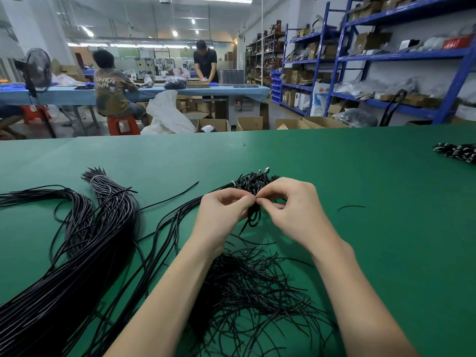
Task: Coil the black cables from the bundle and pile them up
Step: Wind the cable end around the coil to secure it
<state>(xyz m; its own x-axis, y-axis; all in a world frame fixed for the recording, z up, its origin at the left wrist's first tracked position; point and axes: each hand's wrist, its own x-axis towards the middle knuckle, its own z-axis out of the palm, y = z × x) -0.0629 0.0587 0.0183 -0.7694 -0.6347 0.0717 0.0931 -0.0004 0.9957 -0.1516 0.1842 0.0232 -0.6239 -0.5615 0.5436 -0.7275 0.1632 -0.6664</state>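
Main risk: the small coiled cable pinched between both hands springs open if either pinch slips before it is fastened, since the loops look stiff and tight. It looks like a thin tie is being twisted round the coil's top, though the tie itself is too small to confirm. Second risk: the coil's tail, hanging below the hands, could snag the loose heap of thin black strands lying under the wrists and drag them along.

Left hand: fingers curled, thumb and fingertips pinching the coil's upper end from the left. Right hand: fingers curled, pinching the same spot from the right; the fingertips of both meet. Both forearms reach forward, raised above the green desk.

Pile of finished coils sits just beyond the hands. The uncoiled bundle lies well to the left of the left hand. Another black cluster is far right.
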